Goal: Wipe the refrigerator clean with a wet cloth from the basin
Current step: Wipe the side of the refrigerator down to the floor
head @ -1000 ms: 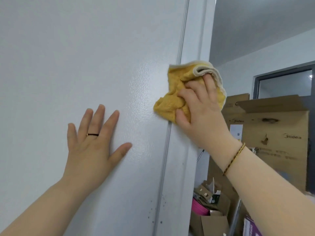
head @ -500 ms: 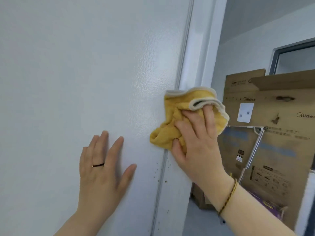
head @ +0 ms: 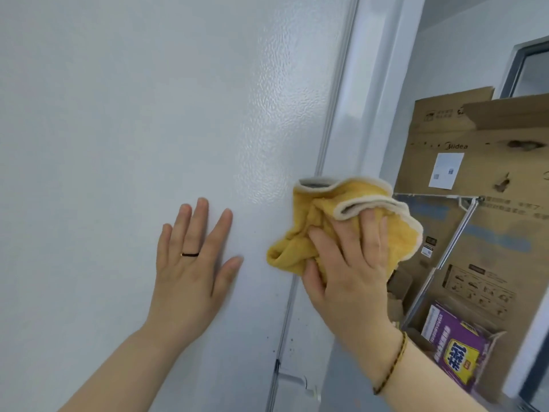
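A white refrigerator side panel with a fine pebbled texture (head: 118, 144) fills the left and middle of the scene. The left hand (head: 193, 269) lies flat against it, its fingers (head: 202, 215) spread apart and gripping nothing, a thin dark ring (head: 190, 254) on one of them. Just right of that hand, the crumpled yellow cloth with a cream border (head: 300, 251) is pressed over the vertical grey seam (head: 332, 114) where the panel meets the smooth white front edge of the refrigerator. The right hand (head: 350, 272) covers the cloth, its fingers (head: 372, 230) clamped on the bunched fabric and pushing it against the surface; a braided brown and gold bracelet (head: 392, 364) circles that wrist. Small dark specks dot the panel below the cloth near the seam. Farther right, beyond the refrigerator, stands a tall brown cardboard box (head: 475, 162) printed with "Midea" and bearing a white square label (head: 445, 171); the smaller print on it is too small to read. A slim metal rack frame (head: 454, 233) crosses in front of the box. At the lower right sits a purple carton with a yellow panel of Chinese characters (head: 454, 352).
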Tool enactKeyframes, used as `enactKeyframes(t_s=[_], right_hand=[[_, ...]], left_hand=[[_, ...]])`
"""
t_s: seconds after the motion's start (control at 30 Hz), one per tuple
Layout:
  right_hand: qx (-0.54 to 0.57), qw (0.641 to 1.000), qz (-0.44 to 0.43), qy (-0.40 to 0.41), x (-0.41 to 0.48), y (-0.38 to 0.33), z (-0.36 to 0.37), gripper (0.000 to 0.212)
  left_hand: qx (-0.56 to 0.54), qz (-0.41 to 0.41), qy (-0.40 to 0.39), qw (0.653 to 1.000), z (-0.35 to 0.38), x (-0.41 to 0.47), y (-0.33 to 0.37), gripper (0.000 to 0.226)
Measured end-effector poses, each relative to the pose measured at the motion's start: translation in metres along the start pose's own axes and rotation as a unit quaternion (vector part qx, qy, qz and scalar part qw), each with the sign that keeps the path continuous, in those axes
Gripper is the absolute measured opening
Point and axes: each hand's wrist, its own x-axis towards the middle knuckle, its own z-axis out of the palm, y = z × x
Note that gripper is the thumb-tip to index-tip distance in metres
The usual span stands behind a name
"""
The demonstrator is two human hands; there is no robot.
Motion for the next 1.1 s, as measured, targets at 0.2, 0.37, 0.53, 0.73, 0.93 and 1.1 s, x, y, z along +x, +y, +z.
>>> enactKeyframes(t_s=[0.2,0.37,0.53,0.73,0.93,1.1], right_hand=[[-0.006,0.987,-0.126,-0.098,-0.122,-0.022,-0.014,0.025],[-0.033,0.988,-0.122,-0.094,-0.056,-0.006,-0.019,0.021],[-0.123,0.988,0.012,-0.095,-0.012,-0.025,-0.007,0.046],[-0.14,0.923,-0.198,-0.298,-0.145,-0.067,-0.006,0.046],[-0.074,0.932,-0.279,-0.218,-0.085,-0.037,-0.008,0.047],[-0.115,0.976,-0.101,-0.157,-0.052,-0.046,-0.008,0.046]], left_hand=[[-0.014,0.01,-0.021,1.0,-0.005,-0.002,-0.006,0.054],[-0.026,0.008,-0.021,0.999,-0.005,-0.003,-0.004,0.056],[-0.033,0.012,-0.014,0.999,-0.004,-0.003,-0.005,0.056],[-0.1,0.02,-0.033,0.994,-0.004,-0.018,-0.009,0.051],[-0.09,0.032,-0.053,0.994,-0.008,-0.033,-0.02,0.048],[-0.098,0.005,-0.056,0.994,-0.006,-0.036,-0.014,0.052]])
